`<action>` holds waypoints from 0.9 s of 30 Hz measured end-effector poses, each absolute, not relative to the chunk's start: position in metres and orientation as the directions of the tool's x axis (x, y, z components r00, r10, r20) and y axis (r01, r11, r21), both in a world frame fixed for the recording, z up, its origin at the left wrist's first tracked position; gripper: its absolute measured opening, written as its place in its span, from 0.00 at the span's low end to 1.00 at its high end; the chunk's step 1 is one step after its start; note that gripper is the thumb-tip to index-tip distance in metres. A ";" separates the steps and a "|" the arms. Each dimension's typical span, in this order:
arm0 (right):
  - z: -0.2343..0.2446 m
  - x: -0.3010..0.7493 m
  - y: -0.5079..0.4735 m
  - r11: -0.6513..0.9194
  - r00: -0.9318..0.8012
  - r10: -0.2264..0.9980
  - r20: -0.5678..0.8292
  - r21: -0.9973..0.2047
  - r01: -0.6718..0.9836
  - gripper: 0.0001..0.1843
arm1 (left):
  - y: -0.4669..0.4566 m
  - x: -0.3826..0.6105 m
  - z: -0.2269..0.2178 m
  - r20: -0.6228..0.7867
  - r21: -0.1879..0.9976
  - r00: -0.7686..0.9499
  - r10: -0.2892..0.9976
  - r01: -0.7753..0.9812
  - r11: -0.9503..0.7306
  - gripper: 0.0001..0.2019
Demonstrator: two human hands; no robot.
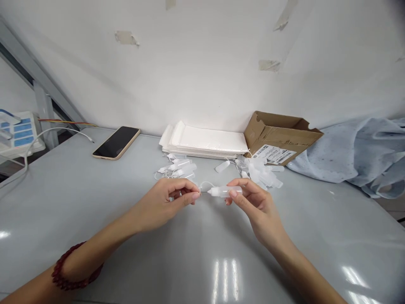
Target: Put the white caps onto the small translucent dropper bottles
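My right hand [257, 209] pinches a small translucent white squeeze bottle [223, 191], held sideways with its tip pointing left, just above the grey table [95, 202]. My left hand [167, 202] is closed in a pinch at the bottle's tip, on its small tethered cap [196, 191], whose thin strap loops back to the bottle. A dark red bead bracelet [68, 270] sits on my left wrist. More of the same small bottles lie behind my hands in two loose heaps, one at centre [180, 168] and one to the right [261, 171].
A stack of white flat bags [204, 141] lies against the wall. An open cardboard box [278, 135] lies on its side, with light blue cloth [357, 152] beyond. A phone [116, 142] lies face up at left, near a white cable [57, 133] and a device [17, 131].
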State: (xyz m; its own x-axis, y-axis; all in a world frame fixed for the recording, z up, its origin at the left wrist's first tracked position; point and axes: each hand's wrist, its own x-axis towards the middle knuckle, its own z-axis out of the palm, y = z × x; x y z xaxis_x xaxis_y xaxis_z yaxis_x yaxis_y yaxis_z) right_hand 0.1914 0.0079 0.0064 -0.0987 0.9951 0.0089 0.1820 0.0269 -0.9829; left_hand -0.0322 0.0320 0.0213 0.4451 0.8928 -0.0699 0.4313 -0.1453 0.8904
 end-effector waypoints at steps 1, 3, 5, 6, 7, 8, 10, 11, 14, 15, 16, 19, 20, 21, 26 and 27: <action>0.006 0.190 0.008 0.024 -0.102 0.995 0.005 -0.982 0.186 0.10 | 0.032 -0.032 0.021 -0.083 0.892 0.439 0.895 0.434 -0.130 0.11; 0.006 0.189 0.008 0.017 -0.104 0.995 -0.004 -0.981 0.195 0.10 | 0.031 -0.032 0.021 -0.107 0.889 0.425 0.899 0.445 -0.104 0.11; 0.006 0.187 0.008 0.014 -0.105 0.994 -0.008 -0.979 0.203 0.10 | 0.031 -0.032 0.019 -0.117 0.888 0.425 0.898 0.449 -0.097 0.12; 0.006 0.187 0.008 0.012 -0.104 0.995 -0.010 -0.978 0.207 0.10 | 0.031 -0.032 0.019 -0.116 0.889 0.429 0.896 0.447 -0.099 0.11; 0.005 0.187 0.008 0.010 -0.100 0.995 -0.012 -0.978 0.208 0.09 | 0.031 -0.033 0.018 -0.113 0.889 0.432 0.895 0.446 -0.103 0.11; 0.005 0.187 0.008 0.007 -0.096 0.995 -0.013 -0.979 0.206 0.09 | 0.031 -0.033 0.018 -0.110 0.889 0.433 0.894 0.446 -0.106 0.11; 0.005 0.188 0.007 0.002 -0.086 0.996 -0.015 -0.981 0.195 0.10 | 0.031 -0.033 0.019 -0.111 0.885 0.433 0.895 0.452 -0.108 0.11; 0.005 0.188 0.007 0.000 -0.083 0.996 -0.016 -0.982 0.189 0.10 | 0.031 -0.033 0.019 -0.115 0.883 0.432 0.895 0.457 -0.107 0.11; 0.005 0.188 0.006 0.001 -0.083 0.996 -0.015 -0.983 0.185 0.10 | 0.032 -0.032 0.021 -0.126 0.877 0.429 0.895 0.470 -0.102 0.11; 0.005 0.188 0.006 0.001 -0.083 0.996 -0.015 -0.982 0.188 0.10 | 0.032 -0.032 0.022 -0.126 0.876 0.429 0.895 0.471 -0.102 0.11; 0.005 0.188 0.006 0.002 -0.083 0.996 -0.014 -0.982 0.191 0.10 | 0.032 -0.031 0.022 -0.125 0.876 0.430 0.894 0.470 -0.103 0.11; 0.005 0.188 0.006 0.003 -0.078 0.997 -0.013 -0.980 0.198 0.10 | 0.032 -0.031 0.022 -0.119 0.880 0.434 0.893 0.463 -0.108 0.11; 0.005 0.189 0.006 0.005 -0.076 0.997 -0.011 -0.980 0.199 0.10 | 0.032 -0.032 0.021 -0.118 0.880 0.432 0.894 0.463 -0.107 0.11; 0.005 0.189 0.007 0.007 -0.075 0.997 -0.008 -0.980 0.201 0.10 | 0.032 -0.032 0.021 -0.119 0.878 0.430 0.895 0.466 -0.107 0.11; 0.005 0.190 0.006 0.011 -0.081 0.997 -0.006 -0.978 0.210 0.11 | 0.032 -0.032 0.022 -0.116 0.868 0.435 0.893 0.482 -0.122 0.12; 0.005 0.190 0.006 0.011 -0.082 0.997 -0.006 -0.977 0.211 0.11 | 0.032 -0.032 0.022 -0.108 0.867 0.437 0.893 0.482 -0.130 0.12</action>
